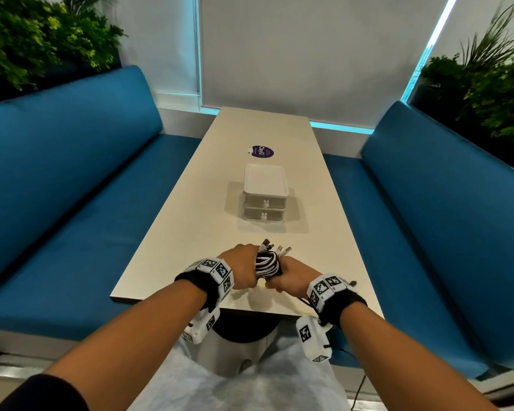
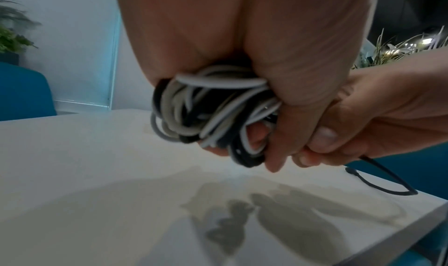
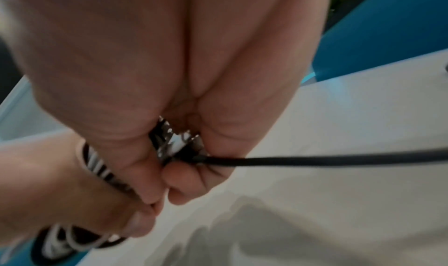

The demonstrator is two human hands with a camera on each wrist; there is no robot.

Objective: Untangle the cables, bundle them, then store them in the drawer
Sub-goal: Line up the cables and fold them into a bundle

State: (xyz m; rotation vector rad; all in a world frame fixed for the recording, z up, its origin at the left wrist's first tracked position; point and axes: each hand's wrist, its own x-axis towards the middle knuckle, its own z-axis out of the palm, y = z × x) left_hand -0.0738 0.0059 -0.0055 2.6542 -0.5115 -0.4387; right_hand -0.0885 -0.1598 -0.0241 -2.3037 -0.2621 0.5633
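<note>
Fingers: the left hand (image 1: 244,269) curls its fingers (image 2: 274,155) round the coiled bundle of black and white cables (image 1: 268,264); the right hand (image 1: 291,277) pinches a thin black cord (image 3: 315,158) against the same bundle.
Bundle: held just above the pale surface (image 1: 190,232) near its 6 o'clock edge, metal plugs (image 1: 275,249) fanning out toward 12 o'clock.
Cord: its loose tail (image 2: 387,184) trails off toward 4 o'clock.
Drawers: the small white two-drawer plastic box (image 1: 265,195) stands at 12 o'clock from the hands, well apart, both drawers closed.
Step in hand: probably binding the coil.
Doing it well: keep the left grip firm so loops do not spring out, draw the cord snug round the middle, then tuck the tail.
</note>
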